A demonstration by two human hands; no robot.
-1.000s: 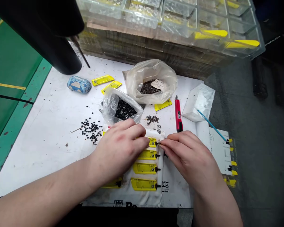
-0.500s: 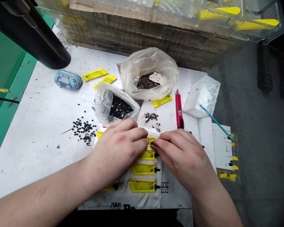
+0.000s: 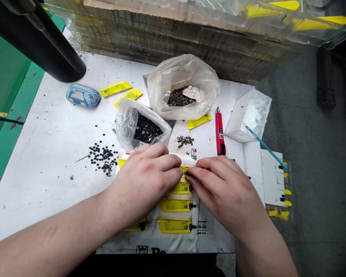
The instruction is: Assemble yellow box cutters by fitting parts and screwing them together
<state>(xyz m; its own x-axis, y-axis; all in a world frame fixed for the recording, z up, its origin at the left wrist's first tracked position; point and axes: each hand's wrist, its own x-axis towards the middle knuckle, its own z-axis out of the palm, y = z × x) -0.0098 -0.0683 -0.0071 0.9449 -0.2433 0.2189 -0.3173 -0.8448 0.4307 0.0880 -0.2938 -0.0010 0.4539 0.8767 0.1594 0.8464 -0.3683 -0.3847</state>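
My left hand is closed, its fingers curled down over a yellow plastic piece in the top row, mostly hidden beneath it. At that piece's right end, my right hand pinches a small black part, largely covered by the fingertips. Below lie more yellow plastic pieces in a column on a white cloth-like pad, each with a black fitting at its right end. Another yellow piece shows partly under my left forearm.
Beyond my hands stand a bag of black rings and a bag of dark metal bits. A red utility knife and a white tub with a blue stick lie right. Loose black rings, a blue case and a black cylinder are left.
The view has shifted slightly. Both hands keep nearly the same place at the top yellow piece, the right fingertips still pinched at its end.
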